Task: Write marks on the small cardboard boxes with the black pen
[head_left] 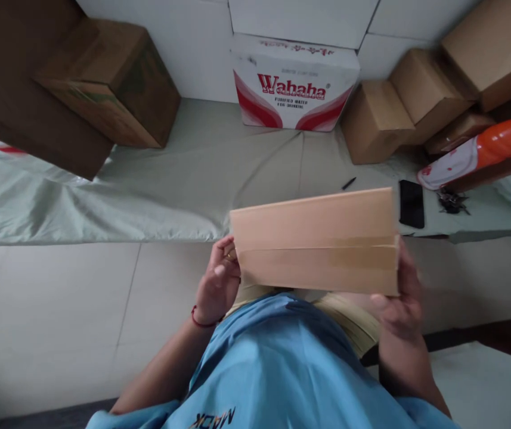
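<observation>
A long, light-brown cardboard box (309,223) is held up in front of my body, at the edge of the cloth-covered surface. A seam runs lengthwise across its face, with brown tape over the right part of that seam. My right hand (402,304) grips the right end, its thumb at the lower corner and the fingers mostly behind the end. At the left end, my left hand (220,277) has its curled fingers against the box's edge, while its thumb stands off the cardboard. The fingertips there are partly hidden.
On the pale green cloth (192,161) lie a pen (349,183), a black phone (411,204) and keys (452,202). A Wahaha carton (295,86) stands against the wall. Brown cartons (377,122) and an orange-white package (483,146) are on the right; another carton (116,77) is left.
</observation>
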Demonstrator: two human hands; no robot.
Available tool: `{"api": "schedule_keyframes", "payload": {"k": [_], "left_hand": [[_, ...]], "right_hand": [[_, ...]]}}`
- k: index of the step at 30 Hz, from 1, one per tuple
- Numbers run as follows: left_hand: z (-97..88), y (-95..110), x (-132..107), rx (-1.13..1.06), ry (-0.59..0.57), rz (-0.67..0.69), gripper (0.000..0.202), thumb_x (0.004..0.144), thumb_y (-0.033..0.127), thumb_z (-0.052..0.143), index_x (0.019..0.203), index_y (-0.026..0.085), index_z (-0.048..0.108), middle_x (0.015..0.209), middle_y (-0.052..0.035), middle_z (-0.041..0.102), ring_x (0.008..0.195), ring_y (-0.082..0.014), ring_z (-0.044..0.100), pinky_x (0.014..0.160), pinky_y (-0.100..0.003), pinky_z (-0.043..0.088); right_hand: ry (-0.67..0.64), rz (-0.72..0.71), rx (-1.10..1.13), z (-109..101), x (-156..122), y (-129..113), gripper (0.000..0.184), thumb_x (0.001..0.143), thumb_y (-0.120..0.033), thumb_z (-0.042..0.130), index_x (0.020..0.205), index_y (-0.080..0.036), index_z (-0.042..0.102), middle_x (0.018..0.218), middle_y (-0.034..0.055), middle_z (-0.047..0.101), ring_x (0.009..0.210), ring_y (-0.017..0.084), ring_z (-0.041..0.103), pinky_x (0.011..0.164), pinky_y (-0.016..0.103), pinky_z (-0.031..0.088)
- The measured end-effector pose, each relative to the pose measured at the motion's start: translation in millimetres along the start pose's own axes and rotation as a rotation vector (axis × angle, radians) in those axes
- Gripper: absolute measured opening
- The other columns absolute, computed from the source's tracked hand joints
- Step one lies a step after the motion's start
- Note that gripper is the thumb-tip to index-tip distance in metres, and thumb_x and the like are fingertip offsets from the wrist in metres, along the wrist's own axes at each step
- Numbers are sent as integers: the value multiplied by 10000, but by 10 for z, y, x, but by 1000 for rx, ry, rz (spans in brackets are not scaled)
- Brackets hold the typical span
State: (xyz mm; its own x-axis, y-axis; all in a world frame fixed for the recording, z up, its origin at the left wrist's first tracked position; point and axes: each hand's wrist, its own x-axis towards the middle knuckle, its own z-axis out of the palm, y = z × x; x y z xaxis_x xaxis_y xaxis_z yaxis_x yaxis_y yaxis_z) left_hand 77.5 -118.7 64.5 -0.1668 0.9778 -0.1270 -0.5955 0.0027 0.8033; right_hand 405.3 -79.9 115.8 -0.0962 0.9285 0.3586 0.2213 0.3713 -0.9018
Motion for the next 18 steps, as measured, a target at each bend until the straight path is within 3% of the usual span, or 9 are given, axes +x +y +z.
{"api": "schedule_keyframes", "payload": {"k": [3,5,8,10,12,16,18], "left_hand": [[-82,20,50,-8,129,-69,633,829,702,850,1274,256,788,1251,-75,802,1134,-271,766,923,-363,673],[-144,20,72,13,167,-74,596,789,639,925,1218,242,807,1222,-61,812,1070,-225,771,869,-288,666],[-224,25,84,3,192,-59,525,726,466,1018,1171,272,817,1115,-9,825,935,-151,770,799,-204,649],[-259,29,88,-7,196,-39,499,714,441,1033,1141,294,821,1072,8,826,882,-136,768,779,-200,654],[-275,30,100,3,194,-1,491,703,437,1044,1121,309,820,1080,17,828,897,-138,771,807,-210,664],[-260,48,163,58,187,109,550,672,366,1068,1152,315,803,1167,19,826,1021,-142,769,937,-213,647],[-235,103,220,112,176,171,556,674,366,1068,1156,305,799,1167,11,825,1029,-150,763,937,-213,638]], "right_hand": [[-127,-320,-198,175,98,-281,825,985,-540,691,1737,-323,432,1824,12,388,1692,337,379,1427,607,252],[-205,-485,-295,293,134,-419,796,1015,-446,645,1750,-251,411,1817,37,398,1678,317,409,1440,577,237],[-250,-603,-322,401,135,-509,767,988,-273,595,1737,-235,435,1709,60,565,1611,288,515,1431,571,279],[-240,-585,-259,410,96,-482,760,958,-231,575,1710,-284,480,1620,41,659,1549,280,586,1421,578,308],[-215,-478,-163,385,30,-394,720,955,-234,573,1666,-338,540,1586,17,679,1527,278,600,1427,577,299],[-138,-171,52,341,-102,-123,622,1017,-341,538,1635,-414,561,1639,8,578,1609,273,487,1412,554,341],[-152,-103,89,330,-113,-29,653,1021,-373,555,1670,-430,510,1693,12,503,1648,276,427,1380,539,398]]}}
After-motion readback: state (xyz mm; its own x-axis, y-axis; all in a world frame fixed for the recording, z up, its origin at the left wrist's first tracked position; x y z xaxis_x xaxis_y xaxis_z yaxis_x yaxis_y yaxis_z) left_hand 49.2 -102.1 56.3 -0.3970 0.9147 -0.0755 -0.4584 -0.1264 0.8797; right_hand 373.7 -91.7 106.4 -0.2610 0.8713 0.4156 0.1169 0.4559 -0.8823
